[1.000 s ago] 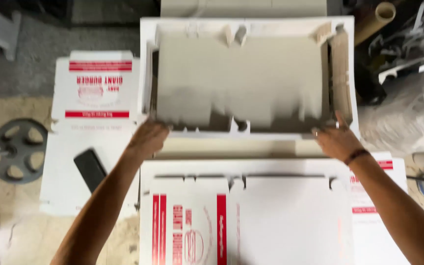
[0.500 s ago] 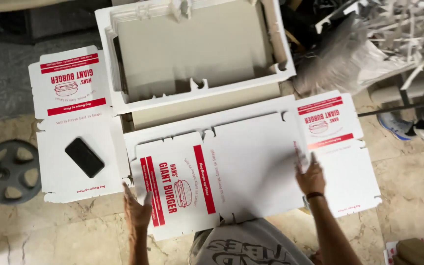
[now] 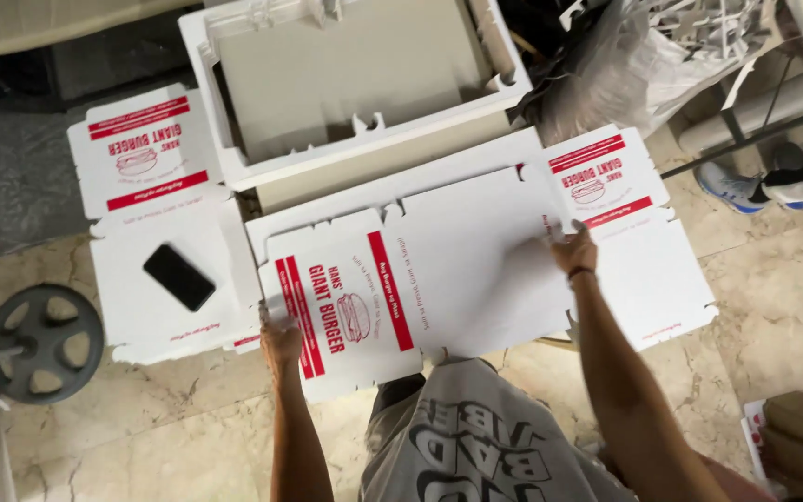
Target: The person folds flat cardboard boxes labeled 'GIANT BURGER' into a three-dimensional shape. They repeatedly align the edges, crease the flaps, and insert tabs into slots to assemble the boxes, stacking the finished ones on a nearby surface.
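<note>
The flat burger-box blank (image 3: pixel 420 279) is lying across the person's lap front, its long axis running left to right between the 2 hands. The left hand (image 3: pixel 281 342) is pinching its near-left edge; the right hand (image 3: pixel 575 253) is gripping its far-right edge, equally close.

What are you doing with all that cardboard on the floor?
A person is holding a flat, unfolded white and red box sheet, left hand at its near corner and right hand on its far edge. A folded-up white tray sits beyond it, and a black phone lies on another flat sheet.
</note>
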